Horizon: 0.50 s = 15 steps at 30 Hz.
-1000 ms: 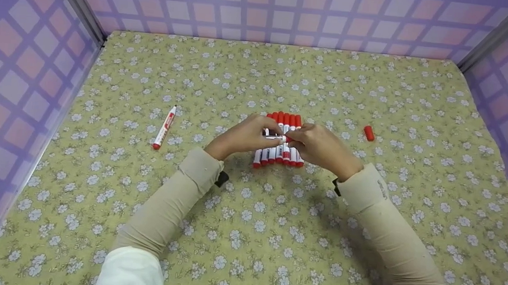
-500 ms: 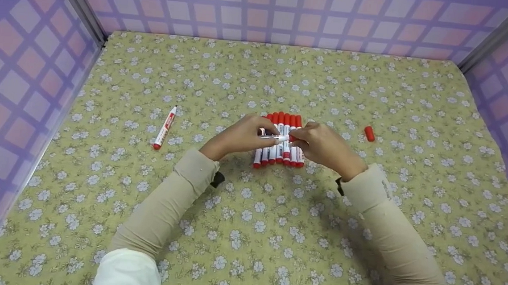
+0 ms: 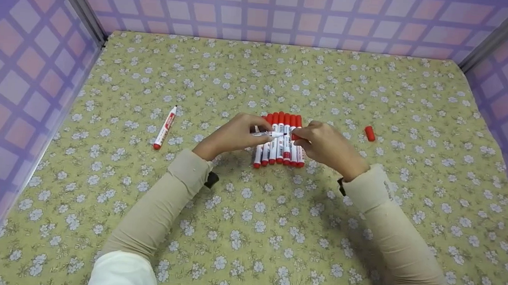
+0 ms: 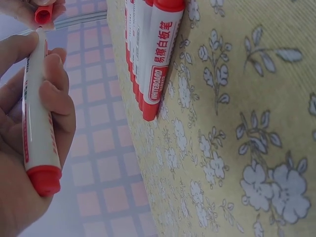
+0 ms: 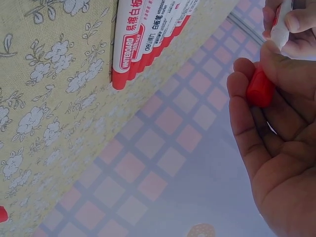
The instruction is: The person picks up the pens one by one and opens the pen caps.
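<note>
My left hand (image 3: 235,134) grips an uncapped whiteboard marker (image 4: 38,108) with a white barrel and red end plug, its dark tip pointing right in the head view. Between thumb and fingers my right hand (image 3: 325,145) pinches a red marker cap (image 5: 260,89), its open end toward the left hand in the left wrist view. A small gap separates the marker's tip from the cap. Under both hands lies a row of whiteboard markers (image 3: 273,155), side by side, with red caps at the far end; the hands partly cover it.
A second uncapped marker (image 3: 164,128) lies to the left on the flowered tablecloth (image 3: 247,231). To the right is a loose red cap (image 3: 369,133). Checkered panels (image 3: 285,15) enclose the table at the back and sides.
The red cap has come off the marker's tip. My left hand has drawn the marker left and my right hand has shifted slightly right with the cap.
</note>
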Each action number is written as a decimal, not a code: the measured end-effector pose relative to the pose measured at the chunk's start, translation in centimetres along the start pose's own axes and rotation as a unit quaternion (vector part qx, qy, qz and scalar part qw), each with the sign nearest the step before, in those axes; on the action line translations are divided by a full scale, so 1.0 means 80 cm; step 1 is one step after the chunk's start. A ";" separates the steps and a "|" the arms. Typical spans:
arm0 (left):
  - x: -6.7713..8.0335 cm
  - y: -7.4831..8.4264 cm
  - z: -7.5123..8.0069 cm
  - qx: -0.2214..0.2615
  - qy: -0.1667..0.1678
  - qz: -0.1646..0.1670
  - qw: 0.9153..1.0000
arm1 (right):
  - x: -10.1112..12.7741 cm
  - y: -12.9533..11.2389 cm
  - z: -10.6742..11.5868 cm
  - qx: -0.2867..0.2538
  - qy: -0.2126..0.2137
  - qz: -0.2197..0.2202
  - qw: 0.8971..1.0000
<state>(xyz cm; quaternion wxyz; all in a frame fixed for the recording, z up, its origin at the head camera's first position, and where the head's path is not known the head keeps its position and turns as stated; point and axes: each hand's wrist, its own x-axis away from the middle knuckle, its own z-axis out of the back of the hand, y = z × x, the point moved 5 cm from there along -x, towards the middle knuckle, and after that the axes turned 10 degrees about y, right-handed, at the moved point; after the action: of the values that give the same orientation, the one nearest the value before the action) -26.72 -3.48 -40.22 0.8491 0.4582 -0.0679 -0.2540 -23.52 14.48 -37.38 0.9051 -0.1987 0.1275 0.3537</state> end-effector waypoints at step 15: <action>0.012 -0.020 0.020 -0.007 0.034 0.039 0.999 | 0.004 0.005 0.000 -0.021 0.002 0.009 1.000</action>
<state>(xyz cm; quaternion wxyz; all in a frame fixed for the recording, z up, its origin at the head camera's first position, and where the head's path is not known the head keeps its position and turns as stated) -27.00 -5.87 -40.75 0.8635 0.4573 -0.0554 -0.2053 -23.57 14.95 -37.61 0.8973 -0.2174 0.1230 0.3639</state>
